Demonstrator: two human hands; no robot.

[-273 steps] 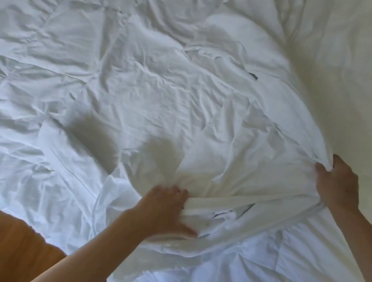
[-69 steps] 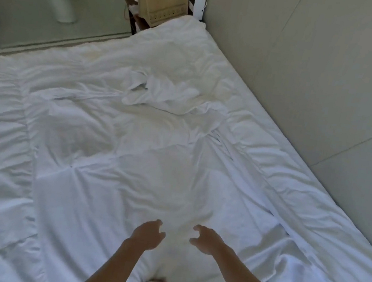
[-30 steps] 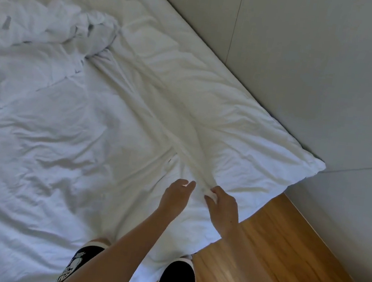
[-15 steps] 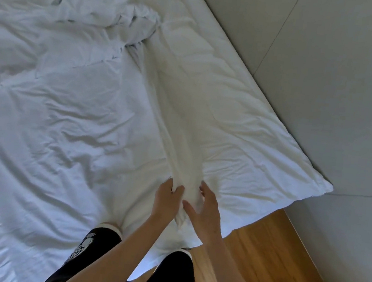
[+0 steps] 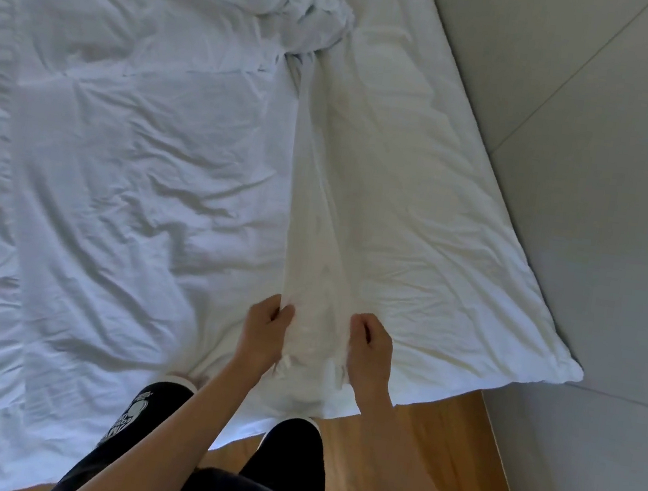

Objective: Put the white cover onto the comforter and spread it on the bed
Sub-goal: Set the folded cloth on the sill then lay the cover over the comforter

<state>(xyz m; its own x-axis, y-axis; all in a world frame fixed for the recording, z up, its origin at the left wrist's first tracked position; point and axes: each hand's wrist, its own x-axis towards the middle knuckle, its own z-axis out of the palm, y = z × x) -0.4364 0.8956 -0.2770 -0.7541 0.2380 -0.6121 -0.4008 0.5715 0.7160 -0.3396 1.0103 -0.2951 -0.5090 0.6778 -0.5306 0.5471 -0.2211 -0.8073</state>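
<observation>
Midway, a bunched strip of thin white cotton cover (image 5: 317,219) is gripped by left hand (image 5: 265,330) and right hand (image 5: 369,348) over the puffy white comforter (image 5: 434,268), much unspread.

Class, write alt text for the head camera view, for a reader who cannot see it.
Both hands, left hand and right hand, grip a raised fold of the white cover at the foot of a bed. More cover lies bunched at the far end over the comforter, beside a grey wall and wooden floor.
</observation>
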